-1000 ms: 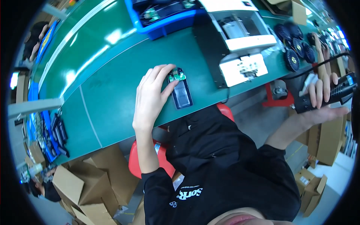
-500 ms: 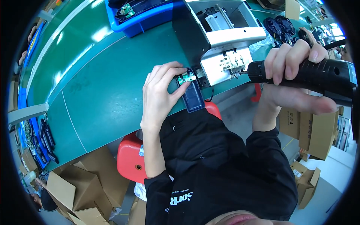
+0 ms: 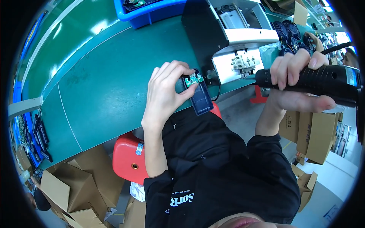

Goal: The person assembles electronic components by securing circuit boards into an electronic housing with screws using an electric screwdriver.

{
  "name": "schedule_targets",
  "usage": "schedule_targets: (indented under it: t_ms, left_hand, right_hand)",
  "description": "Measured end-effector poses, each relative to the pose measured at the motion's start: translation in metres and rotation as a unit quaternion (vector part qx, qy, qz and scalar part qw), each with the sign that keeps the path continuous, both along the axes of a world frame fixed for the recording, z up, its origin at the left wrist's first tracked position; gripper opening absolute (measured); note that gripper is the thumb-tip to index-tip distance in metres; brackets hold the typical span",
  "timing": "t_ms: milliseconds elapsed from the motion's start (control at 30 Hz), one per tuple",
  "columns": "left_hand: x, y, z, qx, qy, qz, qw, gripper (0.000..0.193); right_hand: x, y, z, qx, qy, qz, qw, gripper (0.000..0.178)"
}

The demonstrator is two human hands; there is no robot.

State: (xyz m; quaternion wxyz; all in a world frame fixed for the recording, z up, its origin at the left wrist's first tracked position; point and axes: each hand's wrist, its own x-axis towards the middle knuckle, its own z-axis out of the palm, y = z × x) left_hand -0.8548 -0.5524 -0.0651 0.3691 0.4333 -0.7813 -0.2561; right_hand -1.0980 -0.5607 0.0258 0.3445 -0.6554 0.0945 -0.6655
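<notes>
My left hand (image 3: 164,91) pinches a dark blue plastic housing (image 3: 202,102) between thumb and fingers, over the near edge of the bench. A small green circuit board (image 3: 194,79) sits in the housing's far end, by my fingertips. My right hand (image 3: 294,78) is wrapped round a black electric screwdriver (image 3: 323,81), held level with its bit pointing left. That bit is just on the near side of the metal block of a screw feeder (image 3: 245,62); whether it touches is too small to tell.
On the green bench (image 3: 102,91) a blue bin (image 3: 152,15) with parts stands beyond the feeder's left. Several black fans (image 3: 287,32) lie to the right. Red stools (image 3: 127,159) and open cardboard boxes (image 3: 85,186) stand below the bench edge.
The whole view has shifted, so the bench and feeder appear farther right. Relative to the feeder, the screwdriver has come slightly left and nearer. Both hands keep their grips.
</notes>
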Motion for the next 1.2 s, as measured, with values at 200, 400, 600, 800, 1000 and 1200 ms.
schedule_targets:
  t_ms: [200,400,600,800,1000,1200]
  left_hand:
    - [0.000,-0.002,0.001,-0.010,-0.005,-0.012,1.000,0.028]
    - [0.007,0.004,-0.004,-0.022,0.000,-0.028,0.999,0.029]
    - [0.010,0.011,-0.006,-0.029,0.027,-0.037,0.999,0.029]
    - [0.013,0.012,-0.007,-0.022,0.036,-0.035,0.998,0.029]
    - [0.013,0.013,-0.008,-0.012,0.048,-0.040,0.998,0.029]
    - [0.013,0.012,-0.010,-0.011,0.048,-0.035,0.998,0.030]
  right_hand:
    - [0.025,0.021,0.010,0.044,0.000,0.069,0.997,0.075]
    - [0.067,0.012,-0.012,0.001,0.011,0.079,0.997,0.082]
    - [0.077,0.012,-0.027,-0.003,0.057,0.098,0.993,0.087]
    - [0.086,0.010,-0.033,0.002,0.081,0.093,0.992,0.085]
    - [0.091,0.008,-0.040,0.000,0.067,0.068,0.995,0.085]
    - [0.091,0.009,-0.042,0.005,0.067,0.060,0.996,0.084]
